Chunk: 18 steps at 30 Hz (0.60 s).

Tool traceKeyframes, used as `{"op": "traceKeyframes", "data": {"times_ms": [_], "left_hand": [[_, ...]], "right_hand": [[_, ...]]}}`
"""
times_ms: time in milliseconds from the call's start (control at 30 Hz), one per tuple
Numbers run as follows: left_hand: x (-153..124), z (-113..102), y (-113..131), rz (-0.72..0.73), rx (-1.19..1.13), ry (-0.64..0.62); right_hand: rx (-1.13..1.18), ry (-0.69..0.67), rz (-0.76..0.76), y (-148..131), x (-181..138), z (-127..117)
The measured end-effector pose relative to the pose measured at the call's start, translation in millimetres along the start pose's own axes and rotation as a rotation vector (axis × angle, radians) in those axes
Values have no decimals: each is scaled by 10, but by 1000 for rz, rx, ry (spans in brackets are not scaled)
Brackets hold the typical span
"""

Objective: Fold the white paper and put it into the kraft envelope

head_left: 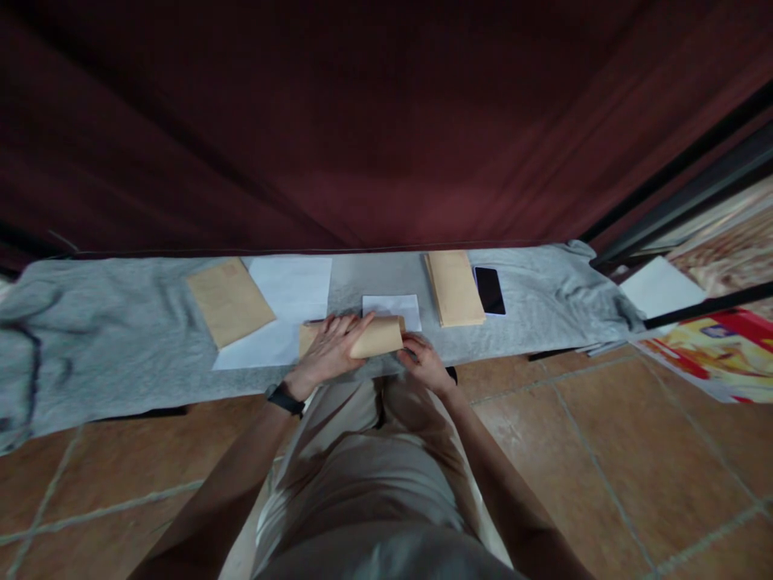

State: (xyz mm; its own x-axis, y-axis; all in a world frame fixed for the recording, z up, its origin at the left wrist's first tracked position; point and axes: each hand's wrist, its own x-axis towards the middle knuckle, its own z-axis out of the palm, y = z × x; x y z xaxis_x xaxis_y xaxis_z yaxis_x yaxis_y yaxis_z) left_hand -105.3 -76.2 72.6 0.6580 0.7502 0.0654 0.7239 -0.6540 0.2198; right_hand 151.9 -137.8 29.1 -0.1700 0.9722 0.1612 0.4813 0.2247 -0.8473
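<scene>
A brown paper envelope (379, 338) lies in front of me at the near edge of the cloth-covered surface, its right part bulging up in a curve. My left hand (331, 346) is over its left and middle part, thumb stretched along the top and fingers on the paper, holding it. At the envelope's right end, my right hand (423, 360) has its fingers bent and pinched at the edge; the fingertips are partly hidden. Just behind the envelope is a small folded white paper (392, 306), partly covered by it.
To the left, another brown envelope (231, 300) overlaps white sheets (293, 282). A stack of brown envelopes (457, 288) sits on the right, beside a dark phone (489, 291). Grey cloth (543, 298) covers the narrow surface. A dark red curtain (386, 145) hangs behind it.
</scene>
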Motion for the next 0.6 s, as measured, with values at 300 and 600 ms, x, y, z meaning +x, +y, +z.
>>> {"op": "traceKeyframes", "data": {"times_ms": [300,600], "left_hand": [[0,44,-20,-30,-36,-6],[11,85,-67,-17,-51,-6]], "right_hand": [[153,-1,50,73,7,-75],[208,117,184,132,112,-19]]}}
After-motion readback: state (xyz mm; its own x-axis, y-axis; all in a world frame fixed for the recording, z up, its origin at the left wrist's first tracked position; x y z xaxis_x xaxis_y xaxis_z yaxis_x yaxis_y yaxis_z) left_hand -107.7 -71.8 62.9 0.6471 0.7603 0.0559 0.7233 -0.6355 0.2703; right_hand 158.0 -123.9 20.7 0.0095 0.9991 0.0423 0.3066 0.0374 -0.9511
